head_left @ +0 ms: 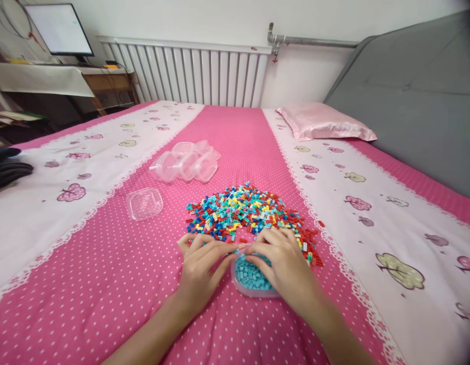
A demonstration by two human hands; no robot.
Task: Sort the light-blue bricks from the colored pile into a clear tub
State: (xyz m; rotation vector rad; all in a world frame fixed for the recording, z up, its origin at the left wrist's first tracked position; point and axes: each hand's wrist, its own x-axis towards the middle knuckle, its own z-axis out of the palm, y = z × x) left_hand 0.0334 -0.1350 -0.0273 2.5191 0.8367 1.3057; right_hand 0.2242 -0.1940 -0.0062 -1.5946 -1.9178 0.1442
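A clear plastic box (253,293) with light-blue toy building bricks (252,274) in it stands in front of me on the bed. My right hand (282,256) is over its right side, thumb and index finger drawn together at the far rim. From the left, my left hand (202,263) reaches to the same rim with bent fingers, its index fingertip close to the right one. Whatever is between the fingertips of either hand is too small to make out. Just beyond both hands spreads a pile of mixed-colour building bricks (238,208), partly hidden by them.
A clear lid (145,204) lies left of the pile. Behind it several clear plastic boxes (185,163) are bunched together. The pink dotted bedspread (117,284) runs back to a radiator (189,71). A pink pillow (326,121) rests against the grey headboard (417,91).
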